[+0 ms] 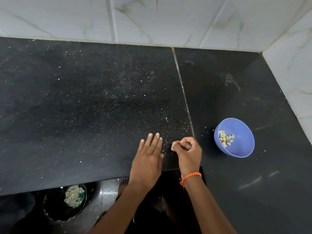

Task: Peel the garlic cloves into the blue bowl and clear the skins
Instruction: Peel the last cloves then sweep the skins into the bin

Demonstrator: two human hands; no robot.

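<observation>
1. Left hand flat, palm down, on the black counter near its front edge; fingers straight and close together, holding nothing.
2. Right hand just beside the left, to its right, fingers curled in, thumb and forefinger pinching a small pale scrap at the fingertips; skin or clove, cannot tell.
3. Orange thread bracelet around the right wrist.
4. Blue bowl on the counter to the right of the right hand, near but apart from it, tilted a little in this wide view.
5. Peeled garlic cloves in a small heap inside the bowl, against its left wall.
6. Tiny pale flecks scattered over the counter, thickest ahead of the left hand; a few between the right hand and the bowl.
7. Dark bin on the floor below the counter edge, well to the left of both hands, with a pile of pale skins inside.
8. White marbled tiles along the back and right walls.
</observation>
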